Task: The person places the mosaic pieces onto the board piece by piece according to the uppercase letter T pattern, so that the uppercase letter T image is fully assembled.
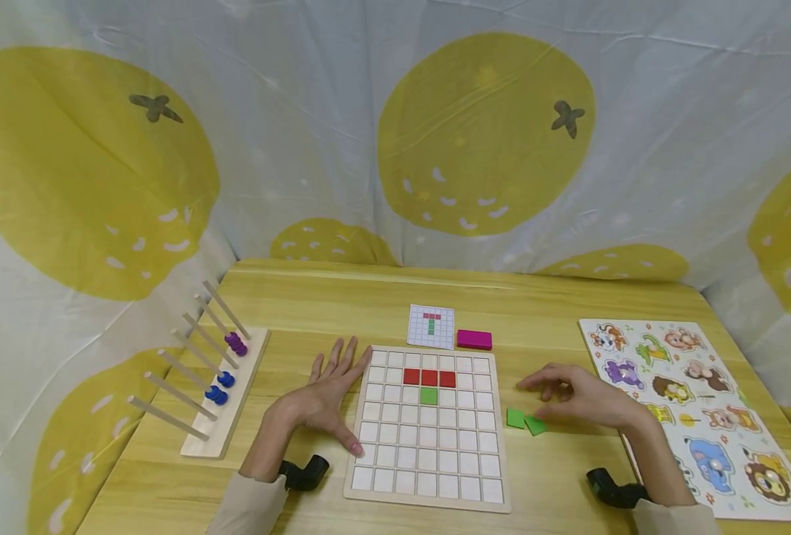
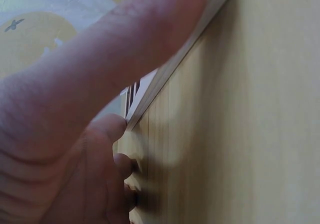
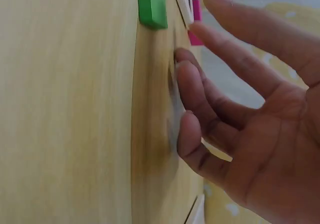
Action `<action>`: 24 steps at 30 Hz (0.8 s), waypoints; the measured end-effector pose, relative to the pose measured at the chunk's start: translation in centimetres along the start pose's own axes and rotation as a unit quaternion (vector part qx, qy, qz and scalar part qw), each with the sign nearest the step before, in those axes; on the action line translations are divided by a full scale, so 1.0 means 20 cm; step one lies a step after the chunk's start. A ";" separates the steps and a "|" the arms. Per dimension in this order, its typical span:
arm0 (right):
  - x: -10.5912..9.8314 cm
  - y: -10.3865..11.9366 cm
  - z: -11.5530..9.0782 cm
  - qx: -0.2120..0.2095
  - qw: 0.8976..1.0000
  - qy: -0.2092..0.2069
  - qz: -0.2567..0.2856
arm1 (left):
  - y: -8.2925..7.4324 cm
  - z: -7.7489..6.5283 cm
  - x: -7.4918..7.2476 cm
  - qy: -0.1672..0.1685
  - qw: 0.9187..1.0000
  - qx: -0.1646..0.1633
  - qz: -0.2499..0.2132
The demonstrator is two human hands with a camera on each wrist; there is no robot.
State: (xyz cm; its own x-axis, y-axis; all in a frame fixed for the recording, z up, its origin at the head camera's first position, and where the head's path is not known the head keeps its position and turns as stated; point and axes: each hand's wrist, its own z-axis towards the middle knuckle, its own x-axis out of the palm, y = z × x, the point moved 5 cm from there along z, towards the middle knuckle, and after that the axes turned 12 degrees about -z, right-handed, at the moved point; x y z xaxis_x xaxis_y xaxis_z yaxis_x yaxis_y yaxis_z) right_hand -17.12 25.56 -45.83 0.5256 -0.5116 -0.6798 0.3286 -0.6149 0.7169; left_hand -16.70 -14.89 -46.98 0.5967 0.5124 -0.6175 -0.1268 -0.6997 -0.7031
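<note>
My left hand (image 1: 325, 401) is spread along the left edge of a wooden grid board (image 1: 427, 505), its thumb and index finger touching the frame. Three red tiles (image 1: 430, 378) fill a row of squares on the board, and one green tile (image 1: 428, 395) sits beneath the middle one. Right of the board, two loose green tiles (image 1: 515, 418) lie side by side on the table. My right hand (image 1: 579, 394) hovers just over and beside them, fingers loosely bent and holding nothing. In the right wrist view, a green tile (image 3: 152, 6) lies beyond the fingertips.
Behind the board lie a pattern card (image 1: 418, 336) with a red and green T and a magenta block (image 1: 474, 339). A wooden peg rack (image 1: 231, 416) with blue and purple beads stands at left. An animal puzzle board (image 1: 663, 446) lies at right, partly under my right forearm.
</note>
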 end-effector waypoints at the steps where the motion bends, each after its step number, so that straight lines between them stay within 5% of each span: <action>1: 0.00 -0.01 -0.01 -0.003 1.000 0.008 0.002 | 0.00 0.00 0.00 0.000 1.000 0.000 0.000; 24: 0.03 -0.03 -0.03 -0.079 0.995 0.052 -0.013 | 0.00 0.00 0.00 -0.002 1.000 0.007 -0.002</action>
State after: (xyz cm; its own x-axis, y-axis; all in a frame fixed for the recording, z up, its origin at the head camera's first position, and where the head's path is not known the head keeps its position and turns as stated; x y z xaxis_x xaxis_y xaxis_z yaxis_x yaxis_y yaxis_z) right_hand -16.53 26.04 -46.47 0.5914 -0.4266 -0.6843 0.4578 -0.5210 0.7204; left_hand -16.69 -14.93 -47.03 0.5942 0.5164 -0.6166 -0.1359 -0.6911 -0.7098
